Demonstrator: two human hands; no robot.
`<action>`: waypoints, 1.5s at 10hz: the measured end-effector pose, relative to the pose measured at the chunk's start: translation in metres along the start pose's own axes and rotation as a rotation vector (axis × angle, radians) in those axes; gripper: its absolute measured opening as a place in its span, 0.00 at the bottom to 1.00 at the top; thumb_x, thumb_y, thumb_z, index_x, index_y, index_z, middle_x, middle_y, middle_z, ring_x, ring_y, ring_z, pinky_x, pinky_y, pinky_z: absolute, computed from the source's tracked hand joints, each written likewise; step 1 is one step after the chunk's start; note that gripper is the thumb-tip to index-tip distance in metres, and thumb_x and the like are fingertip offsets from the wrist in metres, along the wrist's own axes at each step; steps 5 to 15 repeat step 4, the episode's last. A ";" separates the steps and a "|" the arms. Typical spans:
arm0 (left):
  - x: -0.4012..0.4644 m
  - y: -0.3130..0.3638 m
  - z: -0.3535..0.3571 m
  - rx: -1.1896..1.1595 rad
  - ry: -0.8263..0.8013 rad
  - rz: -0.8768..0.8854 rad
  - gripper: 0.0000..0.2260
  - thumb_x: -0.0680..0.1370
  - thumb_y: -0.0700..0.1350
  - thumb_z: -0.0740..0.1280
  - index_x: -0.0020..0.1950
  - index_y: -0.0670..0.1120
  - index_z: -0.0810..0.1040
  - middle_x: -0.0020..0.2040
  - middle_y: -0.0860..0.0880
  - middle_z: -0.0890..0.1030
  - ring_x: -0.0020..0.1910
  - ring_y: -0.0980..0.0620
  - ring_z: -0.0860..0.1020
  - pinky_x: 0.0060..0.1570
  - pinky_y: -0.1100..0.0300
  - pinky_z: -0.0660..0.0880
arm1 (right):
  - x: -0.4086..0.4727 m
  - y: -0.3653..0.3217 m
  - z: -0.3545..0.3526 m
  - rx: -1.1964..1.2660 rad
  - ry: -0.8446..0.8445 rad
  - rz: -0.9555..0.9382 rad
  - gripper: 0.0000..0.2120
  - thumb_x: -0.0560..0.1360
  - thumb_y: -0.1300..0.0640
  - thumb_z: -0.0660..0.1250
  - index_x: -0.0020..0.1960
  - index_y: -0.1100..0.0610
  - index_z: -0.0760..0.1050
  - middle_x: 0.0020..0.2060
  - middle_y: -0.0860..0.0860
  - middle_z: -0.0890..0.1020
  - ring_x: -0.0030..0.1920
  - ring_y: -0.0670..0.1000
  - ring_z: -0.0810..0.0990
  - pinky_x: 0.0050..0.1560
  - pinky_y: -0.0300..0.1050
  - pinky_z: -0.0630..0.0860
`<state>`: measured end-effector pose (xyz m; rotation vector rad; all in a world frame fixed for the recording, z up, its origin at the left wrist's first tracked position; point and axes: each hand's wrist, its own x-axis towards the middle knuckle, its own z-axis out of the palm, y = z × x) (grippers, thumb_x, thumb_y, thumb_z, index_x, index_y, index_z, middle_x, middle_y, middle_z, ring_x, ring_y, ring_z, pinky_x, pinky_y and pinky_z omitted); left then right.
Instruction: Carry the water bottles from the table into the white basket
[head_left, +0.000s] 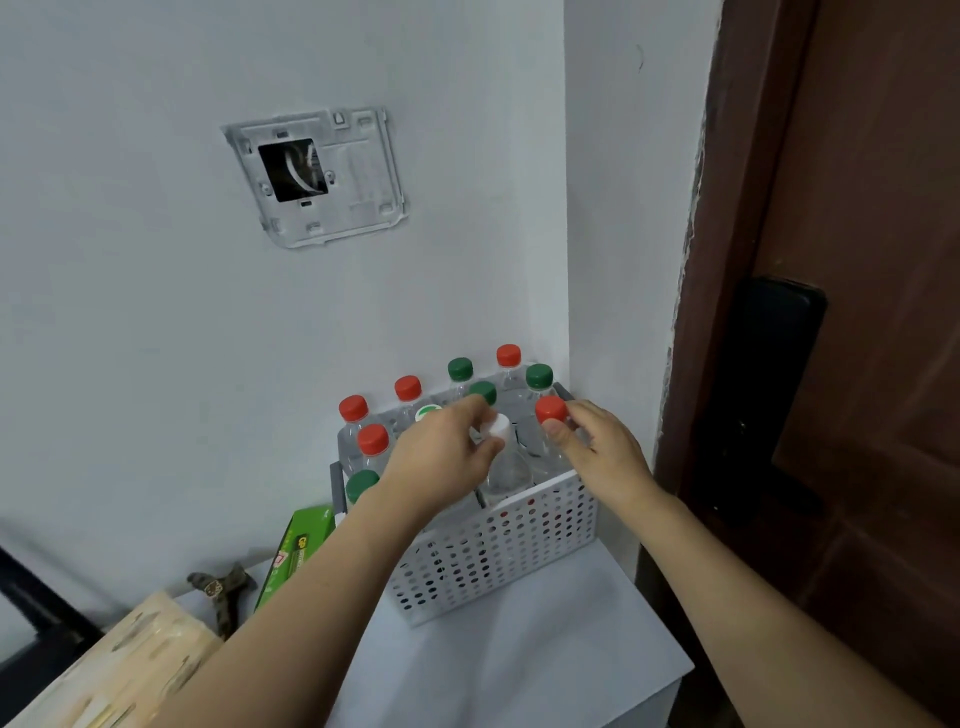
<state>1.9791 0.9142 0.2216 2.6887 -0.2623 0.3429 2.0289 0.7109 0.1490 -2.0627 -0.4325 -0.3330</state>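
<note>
A white perforated basket (519, 535) stands on a white table top (545, 649) in the corner. Several clear water bottles with red and green caps stand upright inside it. My left hand (441, 457) grips the neck of a white-capped bottle (506, 467) at the basket's front middle. My right hand (597, 447) holds the neck of a red-capped bottle (550, 409) at the front right corner. Both bottles are upright with their lower parts inside the basket. A green-capped bottle (362, 486) at the front left is partly hidden by my left forearm.
A green box (298, 545) lies left of the basket. A small camouflage-patterned object (223, 592) and a pale wooden board (119, 670) sit further left. White walls close the corner behind the basket. A brown door with a black lock (763, 395) stands at the right.
</note>
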 end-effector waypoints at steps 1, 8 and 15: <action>0.000 0.003 -0.002 0.030 -0.011 0.018 0.12 0.79 0.51 0.67 0.60 0.50 0.75 0.53 0.53 0.82 0.45 0.53 0.81 0.45 0.50 0.81 | -0.001 -0.008 -0.006 0.040 -0.075 0.053 0.23 0.72 0.27 0.56 0.57 0.39 0.73 0.51 0.36 0.77 0.54 0.38 0.75 0.51 0.39 0.70; -0.011 0.001 -0.017 -0.023 0.148 0.065 0.19 0.80 0.52 0.66 0.70 0.48 0.73 0.65 0.49 0.78 0.60 0.52 0.77 0.58 0.59 0.72 | 0.000 -0.050 -0.024 -0.144 -0.016 0.039 0.35 0.73 0.30 0.54 0.72 0.49 0.63 0.70 0.48 0.70 0.69 0.52 0.68 0.68 0.55 0.67; -0.011 0.001 -0.017 -0.023 0.148 0.065 0.19 0.80 0.52 0.66 0.70 0.48 0.73 0.65 0.49 0.78 0.60 0.52 0.77 0.58 0.59 0.72 | 0.000 -0.050 -0.024 -0.144 -0.016 0.039 0.35 0.73 0.30 0.54 0.72 0.49 0.63 0.70 0.48 0.70 0.69 0.52 0.68 0.68 0.55 0.67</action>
